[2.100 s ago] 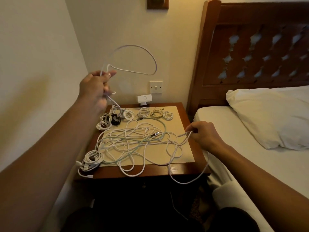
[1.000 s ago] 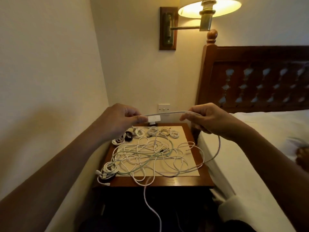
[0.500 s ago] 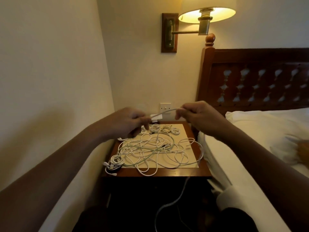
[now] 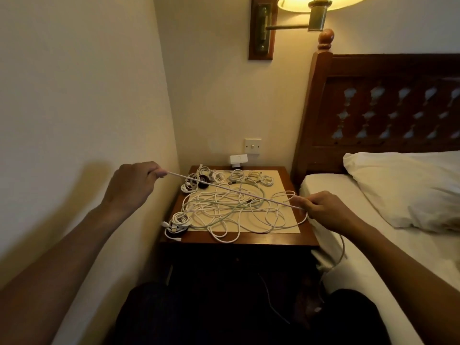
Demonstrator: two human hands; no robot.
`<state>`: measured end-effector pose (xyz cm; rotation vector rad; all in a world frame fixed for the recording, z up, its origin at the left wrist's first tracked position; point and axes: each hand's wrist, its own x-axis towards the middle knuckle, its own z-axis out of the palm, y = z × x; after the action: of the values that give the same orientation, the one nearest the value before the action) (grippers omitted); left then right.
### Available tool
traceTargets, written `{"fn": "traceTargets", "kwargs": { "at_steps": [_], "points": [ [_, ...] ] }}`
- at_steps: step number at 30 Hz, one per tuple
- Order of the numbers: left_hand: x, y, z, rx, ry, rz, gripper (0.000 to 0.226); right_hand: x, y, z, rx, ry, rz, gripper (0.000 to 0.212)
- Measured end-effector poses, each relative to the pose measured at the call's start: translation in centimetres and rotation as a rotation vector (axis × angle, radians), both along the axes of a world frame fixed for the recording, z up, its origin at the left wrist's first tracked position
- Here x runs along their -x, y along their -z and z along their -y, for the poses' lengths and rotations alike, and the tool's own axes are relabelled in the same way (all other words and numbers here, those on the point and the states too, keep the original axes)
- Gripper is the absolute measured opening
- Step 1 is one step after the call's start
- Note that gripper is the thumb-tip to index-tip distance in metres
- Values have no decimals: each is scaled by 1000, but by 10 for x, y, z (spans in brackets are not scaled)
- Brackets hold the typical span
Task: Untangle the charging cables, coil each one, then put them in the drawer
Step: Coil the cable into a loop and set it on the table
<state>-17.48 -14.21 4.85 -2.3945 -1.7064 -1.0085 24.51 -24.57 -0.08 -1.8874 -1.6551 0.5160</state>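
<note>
A white charging cable is stretched taut between my two hands above the nightstand. My left hand pinches its one end at the left, over the table's left edge. My right hand pinches the cable at the table's right edge, and the rest of it hangs down past the mattress. Below the taut line a tangle of white and pale green cables sprawls over a beige mat. Several coiled cables lie in a row at the back, and one coil lies at the front left corner.
A wall closes in on the left. The bed with a white pillow and dark headboard stands to the right. A white adapter and a wall switch are behind the table. A lit lamp hangs above.
My hands have moved apart and lower, so the short span of cable between them is now a long taut line. The view has tilted down towards the nightstand.
</note>
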Motion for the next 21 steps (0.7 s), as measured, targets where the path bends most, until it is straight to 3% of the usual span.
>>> {"fn": "traceTargets", "kwargs": {
  "at_steps": [3, 6, 7, 9, 10, 12, 13, 15, 18, 21],
  "points": [
    [-13, 4, 1, -75, -82, 60, 25, 10, 6, 5, 148, -84, 56, 45],
    [-48, -13, 32, -31, 118, 136, 22, 21, -6, 9, 252, -224, 155, 20],
    [-63, -18, 47, -10, 210, 135, 19, 29, -16, 11, 230, -241, 149, 26],
    [-90, -18, 75, 41, 386, 164, 15, 51, -34, 13, 154, -298, -10, 51],
    [-99, -13, 84, 80, 451, 174, 14, 65, -43, 15, 143, -352, -87, 52],
    [-108, -4, 90, 127, 512, 153, 12, 90, -52, 19, 165, -478, -94, 34],
    [-107, -1, 89, 122, 514, 122, 12, 98, -52, 21, 170, -509, -54, 24],
    [-100, 8, 84, 157, 503, 44, 13, 106, -50, 24, 124, -498, 2, 26],
    [-89, 29, 77, 458, 469, -91, 16, 106, -46, 24, 35, -406, 31, 29],
    [-77, 56, 52, 422, 204, -165, 19, 106, -39, 21, 104, -392, 78, 31]
  ]
}}
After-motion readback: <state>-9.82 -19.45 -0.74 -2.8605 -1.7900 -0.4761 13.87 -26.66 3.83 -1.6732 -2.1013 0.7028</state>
